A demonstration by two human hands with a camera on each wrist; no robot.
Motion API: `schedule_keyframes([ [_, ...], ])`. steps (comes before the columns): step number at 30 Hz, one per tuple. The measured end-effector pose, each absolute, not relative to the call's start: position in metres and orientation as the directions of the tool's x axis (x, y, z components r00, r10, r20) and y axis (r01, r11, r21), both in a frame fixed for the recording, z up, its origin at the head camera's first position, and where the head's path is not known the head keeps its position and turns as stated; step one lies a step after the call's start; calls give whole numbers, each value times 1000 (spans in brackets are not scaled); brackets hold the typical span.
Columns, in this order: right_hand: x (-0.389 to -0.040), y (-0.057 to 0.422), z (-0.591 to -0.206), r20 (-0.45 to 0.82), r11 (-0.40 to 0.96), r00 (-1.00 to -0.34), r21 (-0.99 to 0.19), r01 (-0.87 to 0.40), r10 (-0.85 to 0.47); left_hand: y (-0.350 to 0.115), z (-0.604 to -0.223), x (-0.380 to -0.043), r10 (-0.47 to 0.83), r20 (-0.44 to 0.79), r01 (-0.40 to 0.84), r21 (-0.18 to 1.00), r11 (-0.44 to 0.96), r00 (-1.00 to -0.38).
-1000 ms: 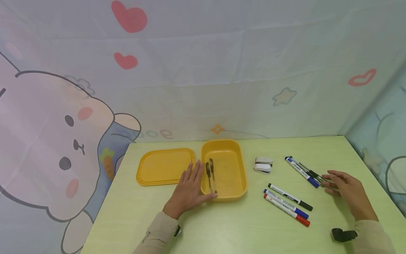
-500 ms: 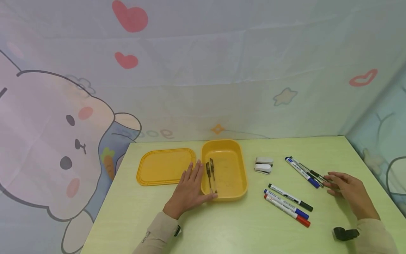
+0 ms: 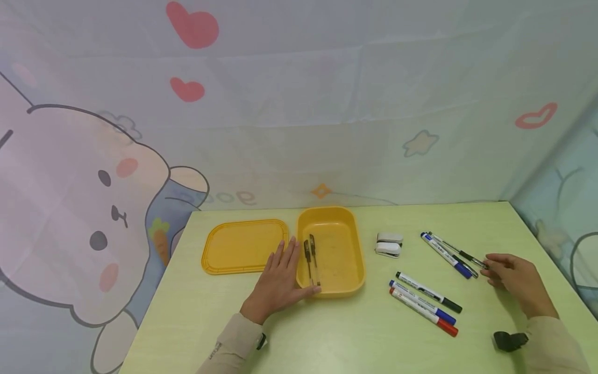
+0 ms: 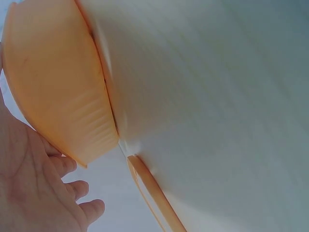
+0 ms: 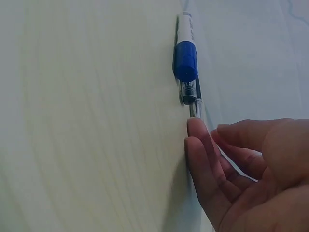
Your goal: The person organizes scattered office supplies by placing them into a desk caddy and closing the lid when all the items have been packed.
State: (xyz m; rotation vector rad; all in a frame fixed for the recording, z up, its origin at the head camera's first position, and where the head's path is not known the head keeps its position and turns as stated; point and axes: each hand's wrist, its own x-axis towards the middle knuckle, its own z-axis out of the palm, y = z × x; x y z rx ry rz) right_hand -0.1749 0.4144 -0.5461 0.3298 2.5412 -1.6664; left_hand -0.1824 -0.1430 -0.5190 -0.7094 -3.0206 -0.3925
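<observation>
Yellow plastic makes up both the tray (image 3: 337, 265) and the flat lid (image 3: 245, 246) to its left on the pale green table (image 3: 327, 337). From the head view we see the left hand (image 3: 275, 283) spread along the tray's near-left side, fingers straight and thumb out at the front rim. It grasps nothing; we judge the light touch is there to keep the tray from sliding. Two pens (image 3: 313, 254) lie lengthwise inside, close to the left wall, which leaves most of the floor bare beside them. Right of the tray we find what look like small white staplers (image 3: 388, 249), then a black marker (image 3: 429, 292), a blue marker (image 3: 422, 302) and a red marker (image 3: 423, 312) lying roughly parallel. Farther right, the right hand (image 3: 518, 280) has its fingertips at the near end of a black-grip pen (image 3: 460, 252), which slants beside a white-and-blue marker (image 3: 445, 254) and another pen (image 3: 473, 273). That end sticks out past the others, so we think it gives the easiest hold.

In the left wrist view we see the palm against the tray's rim, with no finger wrapped round the wall.

In the right wrist view the thumb and fingers (image 5: 195, 126) curl in with hardly any gap, pinching the pen's clear end, though they hide much of the contact. We cannot tell whether that end is off the table.
</observation>
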Motion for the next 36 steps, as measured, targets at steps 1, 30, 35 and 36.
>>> schedule_keyframes([
  [1, -176, 413, -545, -188, 414, -971, -880, 232, 144, -143, -519, -182, 436, 74, 440, 241, 865, -897],
  [30, -178, 407, -531, -180, 723, -967, -642, 255, 181, -142, -521, -182, 423, 42, 420, 236, 876, -905],
  [35, -173, 412, -533, -122, 693, -970, -681, 237, 211, -142, -520, -183, 426, 59, 427, 238, 872, -903],
  [36, -171, 413, -534, -118, 677, -969, -697, 236, 217, -142, -520, -183, 427, 60, 428, 240, 871, -902],
])
